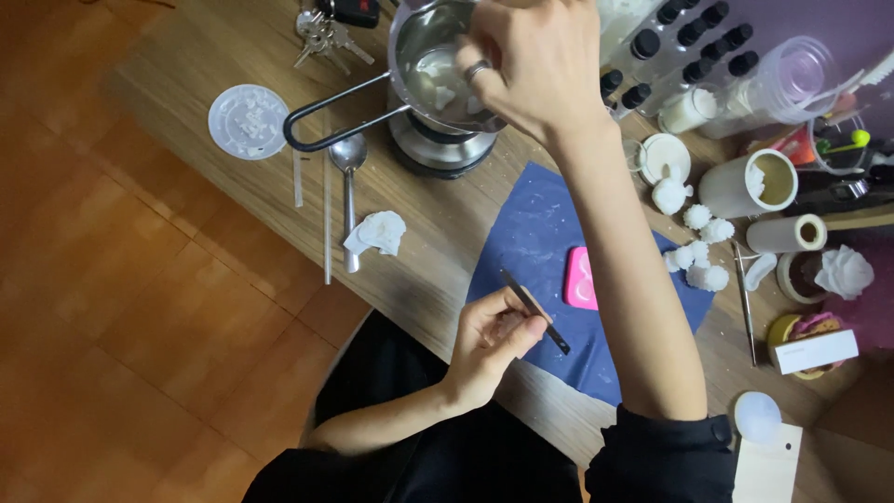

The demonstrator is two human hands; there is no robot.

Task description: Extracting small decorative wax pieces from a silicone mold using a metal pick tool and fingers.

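Long light-wood table [233, 56] is seen from above, warm brown wood-plank floor [121, 307] beside it. Dark blue flat mat [531, 233] lies between the two hands, pink silicone mould [580, 279] just beyond the left fingertips. Shiny steel long-handled melting pot [424, 70] sits on a small round heater, white wax lumps inside.

Right hand [535, 65] is held over the pot rim, fingers bunched and curled downward; whether anything is pinched cannot be told. Left hand [494, 340] is closed around thin dark tweezers [535, 310], tips angled over the mat. Steel spoon [348, 186] and crumpled white tissue [377, 231] lie well left of the fingers.

Risk, judged: hot metal could be touched by the right knuckles; pot handle overhangs and could be knocked, spilling wax.
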